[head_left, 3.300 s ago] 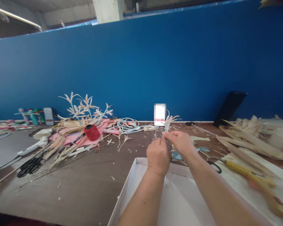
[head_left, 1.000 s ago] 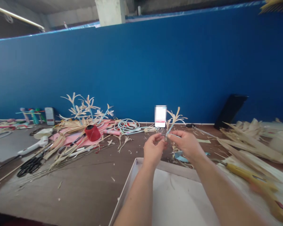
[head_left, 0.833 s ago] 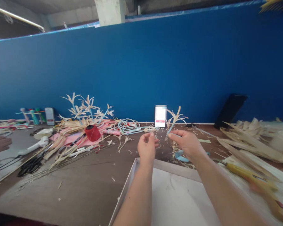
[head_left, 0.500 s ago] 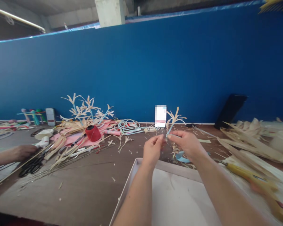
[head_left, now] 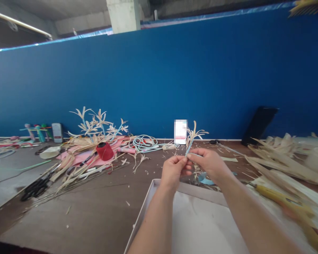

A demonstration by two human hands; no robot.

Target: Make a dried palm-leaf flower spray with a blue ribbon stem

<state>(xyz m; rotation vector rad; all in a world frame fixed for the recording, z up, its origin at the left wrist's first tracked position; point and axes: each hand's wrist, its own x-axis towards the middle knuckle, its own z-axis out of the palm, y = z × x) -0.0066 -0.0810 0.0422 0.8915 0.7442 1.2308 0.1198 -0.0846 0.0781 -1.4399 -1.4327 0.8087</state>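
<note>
Head view: unreadable card [head_left: 180, 131] beyond sprig [head_left: 192, 135]

The straw flower [head_left: 193, 135] is a small sprig of pale, narrow, pointed petals fanning out atop a thin light-blue stem (its lowest part hidden by fingers). It stands nearly upright, tilted slightly right, pinched between the left hand [head_left: 173, 170] and right hand [head_left: 208, 163], mid-scene.

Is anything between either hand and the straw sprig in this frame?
Nothing visible. The left hand and right hand both pinch the sprig directly by its blue stem, holding it upright above the table.
</note>
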